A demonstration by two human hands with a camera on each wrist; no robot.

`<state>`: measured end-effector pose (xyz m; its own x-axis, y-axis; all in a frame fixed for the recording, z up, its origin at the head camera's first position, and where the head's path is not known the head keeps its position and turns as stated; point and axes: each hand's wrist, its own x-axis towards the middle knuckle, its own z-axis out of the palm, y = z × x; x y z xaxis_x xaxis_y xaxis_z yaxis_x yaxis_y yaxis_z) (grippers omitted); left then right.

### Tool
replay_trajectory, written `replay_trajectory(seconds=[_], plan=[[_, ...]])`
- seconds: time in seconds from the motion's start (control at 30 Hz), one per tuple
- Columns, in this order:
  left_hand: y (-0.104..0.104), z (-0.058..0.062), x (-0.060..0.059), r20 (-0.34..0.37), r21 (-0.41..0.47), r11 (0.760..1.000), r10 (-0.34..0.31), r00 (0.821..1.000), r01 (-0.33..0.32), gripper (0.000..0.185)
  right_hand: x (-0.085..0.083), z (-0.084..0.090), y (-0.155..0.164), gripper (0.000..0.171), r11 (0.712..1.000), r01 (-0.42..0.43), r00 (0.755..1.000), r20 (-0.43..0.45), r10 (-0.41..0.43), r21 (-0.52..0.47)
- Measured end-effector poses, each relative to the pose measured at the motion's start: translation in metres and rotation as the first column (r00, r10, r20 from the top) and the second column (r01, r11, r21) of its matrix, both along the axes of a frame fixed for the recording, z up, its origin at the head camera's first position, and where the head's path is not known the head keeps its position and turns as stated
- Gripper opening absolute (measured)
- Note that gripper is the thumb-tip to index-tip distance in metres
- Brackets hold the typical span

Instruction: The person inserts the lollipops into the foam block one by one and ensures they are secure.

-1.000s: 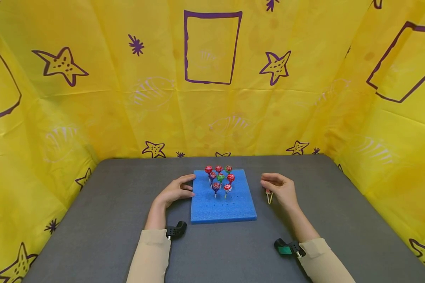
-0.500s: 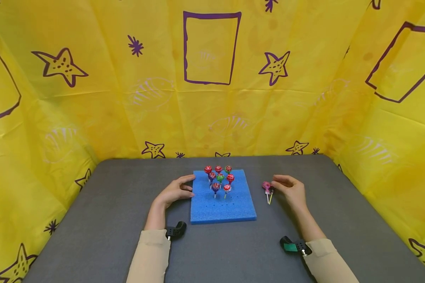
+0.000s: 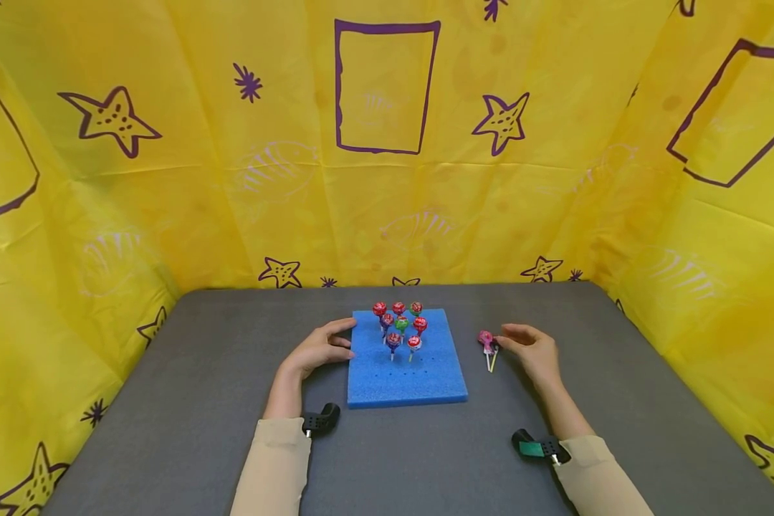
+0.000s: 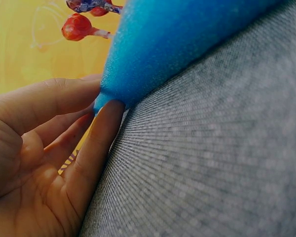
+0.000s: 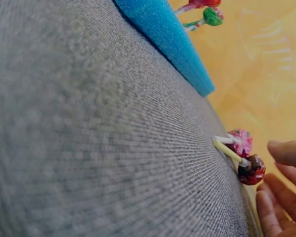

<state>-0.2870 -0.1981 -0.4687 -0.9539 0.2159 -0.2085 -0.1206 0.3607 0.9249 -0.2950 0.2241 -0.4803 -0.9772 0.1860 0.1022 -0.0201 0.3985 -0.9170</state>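
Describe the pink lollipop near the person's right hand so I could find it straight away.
Start at the blue foam block in the middle of the grey table, then look just right of it. Two lollipops lie flat there by the right hand. The pink lollipop is the paler one, farther from the fingers than the dark red lollipop.

A grey table (image 3: 168,401) stands enclosed by yellow cloth walls (image 3: 232,179) printed with purple stars.

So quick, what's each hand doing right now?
Left hand: open, fingers against the blue foam block.
Right hand: open, empty, beside two loose lollipops.
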Motion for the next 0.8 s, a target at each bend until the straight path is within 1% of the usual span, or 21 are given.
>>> replay_trajectory(seconds=[0.07,0.2,0.4,0.53,0.67,0.8], plan=[[-0.0009,-0.0008,0.0002,-0.002,-0.004,1.0,-0.001,1.0,0.001,0.07,-0.0015,-0.0027,0.0013,0.041,0.998,-0.023,1.0,0.008,0.023,0.056],[-0.002,-0.0022,0.0002,-0.005,-0.009,1.0,-0.001,1.0,0.001,0.07,-0.0031,-0.0057,0.003,0.043,0.988,-0.067,0.998,0.022,0.065,0.137],[-0.0013,-0.0015,-0.0011,-0.009,-0.005,1.0,-0.005,1.0,0.005,0.07,-0.0039,-0.0042,0.0042,0.042,0.975,-0.077,0.997,0.026,0.073,0.21],[-0.001,-0.0008,-0.0008,-0.004,-0.011,1.0,-0.003,1.0,0.003,0.07,-0.0034,-0.0039,0.004,0.04,0.954,-0.082,0.997,0.025,0.078,0.289],[-0.0009,-0.0006,-0.0005,-0.003,-0.016,1.0,0.003,1.0,-0.003,0.07,-0.0034,-0.0054,0.0036,0.039,0.94,-0.095,0.995,0.023,0.093,0.327],[-0.0007,-0.0003,-0.0006,-0.003,-0.017,1.0,0.003,1.0,-0.003,0.07,-0.0039,-0.0063,0.0029,0.037,0.938,-0.094,0.995,0.01,0.097,0.333]])
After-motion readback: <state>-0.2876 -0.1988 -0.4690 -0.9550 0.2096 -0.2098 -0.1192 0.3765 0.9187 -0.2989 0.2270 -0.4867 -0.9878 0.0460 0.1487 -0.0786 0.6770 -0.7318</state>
